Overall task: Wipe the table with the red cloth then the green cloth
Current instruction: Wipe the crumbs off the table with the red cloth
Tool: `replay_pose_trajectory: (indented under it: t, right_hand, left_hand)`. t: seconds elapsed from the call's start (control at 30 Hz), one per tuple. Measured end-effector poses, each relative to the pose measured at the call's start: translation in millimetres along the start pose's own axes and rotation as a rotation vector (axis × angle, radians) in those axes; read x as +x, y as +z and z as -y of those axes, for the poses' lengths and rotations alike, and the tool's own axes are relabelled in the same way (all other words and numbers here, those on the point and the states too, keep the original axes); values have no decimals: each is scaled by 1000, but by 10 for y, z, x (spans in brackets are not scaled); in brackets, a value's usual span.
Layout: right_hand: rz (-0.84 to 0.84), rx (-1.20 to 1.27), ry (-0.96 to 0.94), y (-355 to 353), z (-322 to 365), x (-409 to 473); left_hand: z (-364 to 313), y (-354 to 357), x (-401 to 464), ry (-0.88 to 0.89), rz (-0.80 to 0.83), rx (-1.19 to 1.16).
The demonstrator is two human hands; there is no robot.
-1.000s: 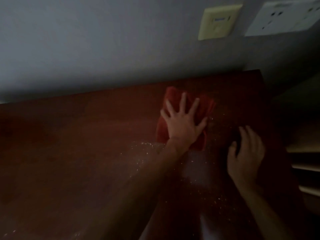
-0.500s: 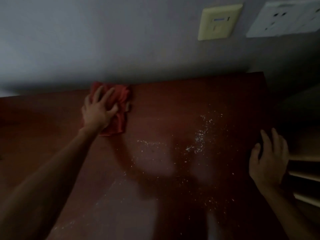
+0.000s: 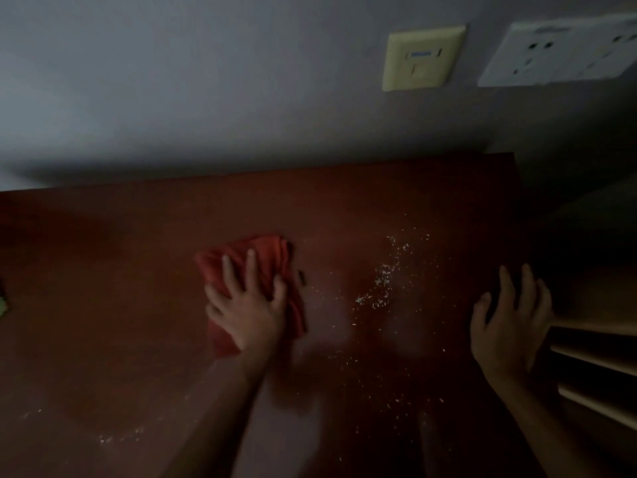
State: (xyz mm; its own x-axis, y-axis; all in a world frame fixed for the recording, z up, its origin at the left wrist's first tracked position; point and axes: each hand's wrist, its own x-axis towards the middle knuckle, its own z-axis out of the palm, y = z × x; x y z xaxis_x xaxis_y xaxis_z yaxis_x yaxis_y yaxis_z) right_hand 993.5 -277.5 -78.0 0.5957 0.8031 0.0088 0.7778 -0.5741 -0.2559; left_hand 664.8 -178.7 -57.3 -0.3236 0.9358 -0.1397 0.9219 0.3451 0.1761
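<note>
The red cloth (image 3: 272, 260) lies crumpled near the middle of the dark reddish-brown table (image 3: 103, 305). My left hand (image 3: 246, 310) presses flat on top of it, fingers spread. My right hand (image 3: 510, 322) rests at the table's right edge, fingers apart, holding nothing. Pale crumbs (image 3: 386, 277) are scattered on the table between the two hands. A sliver of something green (image 3: 2, 307), perhaps the green cloth, shows at the far left edge of the frame.
A grey wall stands behind the table, with a yellowish wall plate (image 3: 422, 58) and a white socket panel (image 3: 565, 51). Pale shelf edges (image 3: 599, 367) lie right of the table. The scene is dim. More crumbs (image 3: 120, 438) lie near the front left.
My left hand has slid the red cloth from the back left of the table towards the middle and nearer to me. My right hand stayed at the right edge.
</note>
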Motion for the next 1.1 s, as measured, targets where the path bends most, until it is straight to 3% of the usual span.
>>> replay_pose_trajectory:
  t: [0.23, 0.4, 0.5, 0.7, 0.8, 1.0, 1.1]
  right_hand:
    - [-10, 2, -8, -40, 32, 11]
    - [-27, 58, -10, -44, -11, 26]
    - [-42, 89, -13, -36, -14, 28]
    - [-67, 90, -20, -12, -70, 44]
    - [-48, 73, -2, -20, -79, 35]
    - [-28, 63, 10, 5, -63, 67]
    - [-18, 41, 8, 17, -71, 77]
  left_hand:
    - [-1510, 336, -731, 229, 174, -42]
    - [-1414, 315, -624, 495, 265, -51]
    - [-924, 128, -220, 406, 254, -33]
    - [271, -211, 807, 118, 85, -24]
    - [594, -314, 1345, 70, 41, 8]
    - [352, -281, 1629, -65, -45, 17]
    - [12, -187, 1255, 10, -39, 19]
